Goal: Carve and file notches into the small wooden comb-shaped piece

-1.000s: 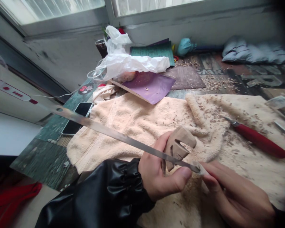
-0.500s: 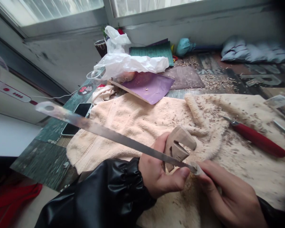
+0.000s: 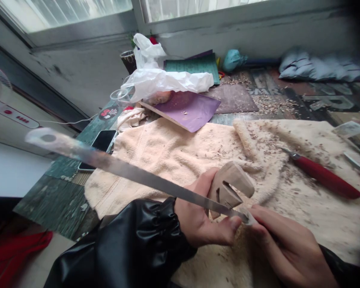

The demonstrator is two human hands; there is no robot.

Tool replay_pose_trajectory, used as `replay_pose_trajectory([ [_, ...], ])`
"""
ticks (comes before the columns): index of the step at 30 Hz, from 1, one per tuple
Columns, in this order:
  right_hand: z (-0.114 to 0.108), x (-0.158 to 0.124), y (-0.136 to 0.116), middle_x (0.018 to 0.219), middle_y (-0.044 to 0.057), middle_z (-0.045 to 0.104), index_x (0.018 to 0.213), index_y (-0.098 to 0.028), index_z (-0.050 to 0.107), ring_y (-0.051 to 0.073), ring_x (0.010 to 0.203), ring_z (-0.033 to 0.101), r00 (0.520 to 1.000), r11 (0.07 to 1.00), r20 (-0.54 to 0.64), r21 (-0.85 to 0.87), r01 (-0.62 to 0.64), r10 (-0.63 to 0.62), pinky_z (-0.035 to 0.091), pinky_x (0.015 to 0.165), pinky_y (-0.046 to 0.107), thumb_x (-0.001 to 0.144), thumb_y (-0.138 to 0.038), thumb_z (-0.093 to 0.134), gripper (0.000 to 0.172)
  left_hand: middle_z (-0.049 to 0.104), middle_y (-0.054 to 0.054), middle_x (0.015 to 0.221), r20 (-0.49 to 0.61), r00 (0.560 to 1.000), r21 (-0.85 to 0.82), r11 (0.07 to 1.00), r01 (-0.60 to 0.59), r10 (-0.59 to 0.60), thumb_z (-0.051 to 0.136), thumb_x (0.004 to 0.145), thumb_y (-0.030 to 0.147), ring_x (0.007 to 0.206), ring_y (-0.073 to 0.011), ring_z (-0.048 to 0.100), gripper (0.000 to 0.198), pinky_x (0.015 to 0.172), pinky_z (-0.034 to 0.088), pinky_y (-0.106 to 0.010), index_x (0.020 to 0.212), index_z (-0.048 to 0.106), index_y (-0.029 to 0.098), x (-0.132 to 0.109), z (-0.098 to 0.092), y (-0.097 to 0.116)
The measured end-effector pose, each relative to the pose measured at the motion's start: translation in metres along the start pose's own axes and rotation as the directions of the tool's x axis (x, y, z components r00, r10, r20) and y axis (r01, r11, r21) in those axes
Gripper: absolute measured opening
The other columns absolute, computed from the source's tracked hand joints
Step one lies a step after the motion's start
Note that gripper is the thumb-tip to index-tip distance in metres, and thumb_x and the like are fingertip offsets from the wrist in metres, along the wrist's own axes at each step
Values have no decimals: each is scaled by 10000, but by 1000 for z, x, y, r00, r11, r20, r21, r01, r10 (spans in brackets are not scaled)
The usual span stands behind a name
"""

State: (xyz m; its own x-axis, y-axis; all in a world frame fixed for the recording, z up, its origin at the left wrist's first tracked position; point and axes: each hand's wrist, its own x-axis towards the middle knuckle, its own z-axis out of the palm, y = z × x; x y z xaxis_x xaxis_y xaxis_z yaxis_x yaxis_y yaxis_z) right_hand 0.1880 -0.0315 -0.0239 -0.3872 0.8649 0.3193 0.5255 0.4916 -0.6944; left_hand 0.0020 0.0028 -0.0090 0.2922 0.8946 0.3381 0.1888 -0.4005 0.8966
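Note:
My left hand [image 3: 202, 222] is wrapped around a carved wooden piece [image 3: 232, 182] with slots cut into it, its thumb stretched out below. A long flat metal file [image 3: 144, 178] crosses in front of the wood and my left palm. Its far end, with a round hole, points up to the left and shows heat-coloured staining. My right hand [image 3: 288, 244] grips the file's narrow pale end close to the wood. Exactly where the file touches the wood is hard to make out.
A beige towel [image 3: 168, 148] strewn with shavings covers the table. To the right lies a red-handled carving knife [image 3: 327, 174]. A phone [image 3: 103, 142] rests at the left, partly behind the file. Purple sandpaper [image 3: 195, 112] and a white plastic bag [image 3: 174, 80] are farther back.
The file's holed end has swung farther left and looks larger. The wooden piece has turned slightly and shifted right and down in my left hand.

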Motion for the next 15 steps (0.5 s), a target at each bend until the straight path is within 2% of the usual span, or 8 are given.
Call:
replay_pose_trajectory([
  [3, -1, 4, -2, 590, -2, 532, 862, -196, 544, 90, 496, 520, 1000, 1000, 9, -7, 21, -21, 423, 450, 167, 853, -202, 422, 123, 565, -35, 811, -17, 1000, 14, 1000, 0, 1, 588, 667, 423, 672, -145, 525, 594, 633, 478, -262, 1169, 423, 151, 2, -1, 1],
  [7, -1, 7, -4, 609, 6, 555, 872, -182, 547, 90, 510, 543, 997, 997, -57, -61, 53, -57, 434, 459, 158, 845, -195, 435, 116, 543, -20, 731, -33, 999, 52, 999, 16, -14, 590, 664, 409, 688, -156, 527, 540, 606, 471, -247, 1112, 457, 139, 2, -1, 4],
  [12, 0, 8, -5, 594, 2, 550, 847, -187, 550, 94, 494, 539, 993, 995, -102, -86, 45, -53, 431, 447, 163, 837, -191, 444, 106, 538, -15, 748, -41, 999, 71, 997, 17, -14, 596, 673, 376, 685, -145, 522, 511, 603, 460, -234, 1109, 451, 150, 1, -1, 5],
  [15, 1, 5, -3, 608, 6, 557, 878, -199, 559, 108, 516, 550, 995, 997, -84, -63, 43, -48, 441, 466, 180, 840, -201, 437, 129, 527, -9, 732, -35, 999, 69, 998, 9, -6, 599, 667, 384, 635, -127, 499, 521, 571, 447, -228, 1108, 453, 148, 2, -2, 5],
])
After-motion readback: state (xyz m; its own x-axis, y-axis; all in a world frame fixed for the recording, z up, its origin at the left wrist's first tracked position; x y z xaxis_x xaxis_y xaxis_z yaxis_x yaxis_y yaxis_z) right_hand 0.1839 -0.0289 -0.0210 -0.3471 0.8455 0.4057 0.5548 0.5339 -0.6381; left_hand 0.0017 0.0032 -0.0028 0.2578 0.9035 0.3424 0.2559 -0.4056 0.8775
